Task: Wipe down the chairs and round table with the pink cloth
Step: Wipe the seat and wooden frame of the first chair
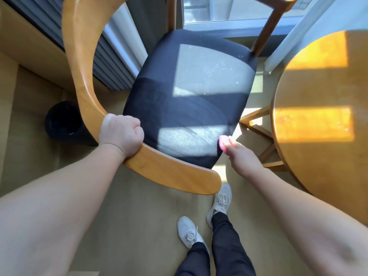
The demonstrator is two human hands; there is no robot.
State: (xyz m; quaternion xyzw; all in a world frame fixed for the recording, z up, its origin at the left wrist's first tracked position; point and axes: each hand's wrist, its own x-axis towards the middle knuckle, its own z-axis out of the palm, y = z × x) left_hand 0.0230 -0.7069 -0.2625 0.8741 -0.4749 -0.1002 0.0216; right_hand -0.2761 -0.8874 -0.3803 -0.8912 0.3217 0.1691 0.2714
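Beside the sunlit round table (318, 156) — left fingers (135, 129) around chair back (83, 66), right fingers (232, 141) around pink cloth (222, 144).

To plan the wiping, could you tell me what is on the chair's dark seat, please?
Pale specks in the sunlit patch; the pink cloth, pinched by the right hand, at its near right edge. The wooden backrest and left hand hide the near rim.
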